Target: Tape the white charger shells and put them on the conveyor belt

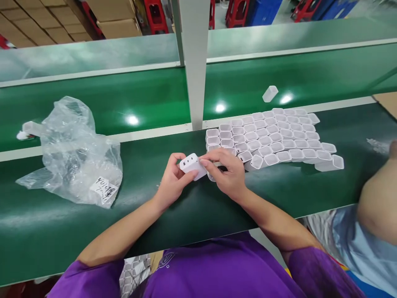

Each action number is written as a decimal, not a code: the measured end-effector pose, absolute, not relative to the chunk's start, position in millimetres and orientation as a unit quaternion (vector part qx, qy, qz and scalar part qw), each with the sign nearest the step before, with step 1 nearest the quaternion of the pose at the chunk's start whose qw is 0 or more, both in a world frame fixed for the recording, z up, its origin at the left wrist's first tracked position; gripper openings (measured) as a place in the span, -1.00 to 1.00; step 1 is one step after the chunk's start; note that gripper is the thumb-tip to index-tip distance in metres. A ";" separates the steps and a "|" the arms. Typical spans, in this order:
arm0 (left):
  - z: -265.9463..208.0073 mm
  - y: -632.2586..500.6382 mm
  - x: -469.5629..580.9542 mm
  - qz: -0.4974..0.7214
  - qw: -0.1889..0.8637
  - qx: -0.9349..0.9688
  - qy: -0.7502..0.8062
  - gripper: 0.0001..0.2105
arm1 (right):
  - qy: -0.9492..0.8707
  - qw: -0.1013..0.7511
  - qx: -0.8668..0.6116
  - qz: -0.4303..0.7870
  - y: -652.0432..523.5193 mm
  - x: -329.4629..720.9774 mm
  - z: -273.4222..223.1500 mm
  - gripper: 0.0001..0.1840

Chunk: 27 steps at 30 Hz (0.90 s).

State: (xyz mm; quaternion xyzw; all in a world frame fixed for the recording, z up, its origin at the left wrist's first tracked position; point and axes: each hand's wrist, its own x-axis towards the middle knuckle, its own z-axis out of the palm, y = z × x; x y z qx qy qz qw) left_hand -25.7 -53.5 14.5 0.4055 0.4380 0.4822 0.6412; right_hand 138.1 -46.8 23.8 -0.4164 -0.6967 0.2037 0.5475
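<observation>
A white charger block (194,166) with several ports in its end face is gripped by my left hand (174,180), its thumb across the front side. My right hand (228,169) meets the charger's right end with thumb and forefinger pinched together. Whatever may be between those fingertips is hidden. Under the right palm, a dark round spot and a pale edge show, mostly covered. Just beyond this hand stand rows of white open-ended plastic housings (265,140), packed side by side on the green work surface (173,215).
A clear plastic bag (83,165) with a handwritten label lies at left, beside a small white piece with wires (27,130). One white housing (270,94) lies beyond the rail. A metal post (194,62) rises ahead. Another person's arm (378,194) is at right, near small clear pieces (378,145).
</observation>
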 end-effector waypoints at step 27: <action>11.4 -59.2 -29.9 0.428 0.385 0.672 0.466 -0.61 | -0.719 0.588 -0.370 0.012 -49.0 132.6 12.9 -0.91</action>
